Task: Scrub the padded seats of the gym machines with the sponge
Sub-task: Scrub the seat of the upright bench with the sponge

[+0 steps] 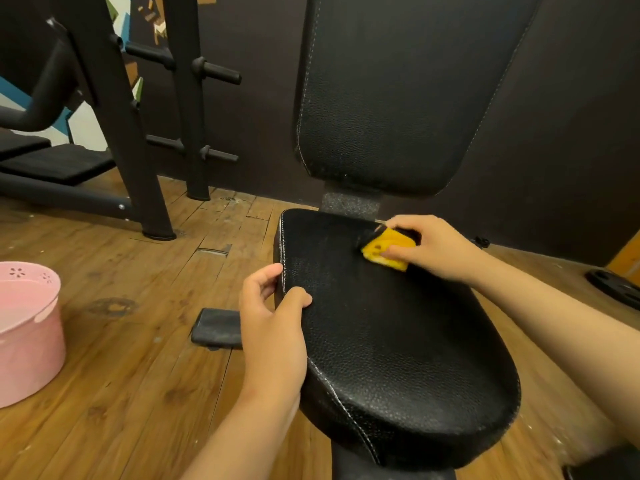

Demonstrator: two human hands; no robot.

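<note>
1. Left forearm comes in from the bottom edge. Left hand [273, 327] grips the left edge of the padded seat [398, 358]: thumb lies on the top surface, fingers curl round the stitched side.
2. Padded seat: black, grained cover, white stitching along the rim. Fine pale specks show on its front rim. It sits on a dark post at the very bottom of the view.
3. Wooden floor [138, 271], worn planks with scuffs and pale flecks. A small black block [216, 327] lies on it, partly hidden behind the left hand.
4. Pink tub [31, 358] stands on the floor at the far left, well apart from the seat, flower cut-outs near its rim. Cannot tell what it holds.
5. Right forearm crosses in from the right. Right hand [436, 251] pinches the sponge [388, 249], thumb on the near side, fingers over the far side.
6. Sponge: yellow with a dark edge, pressed on the far right part of the seat, close to its back edge.
7. Backrest [398, 98], black and padded, rises tilted just behind the seat.
8. Dark weight plate [613, 289] lies on the floor at the right edge.
9. Black rack frame [117, 116] with side pegs [218, 72] stands back left; a low black bench pad [59, 162] sits beside it.
10. Dark wall [571, 133] behind everything.
</note>
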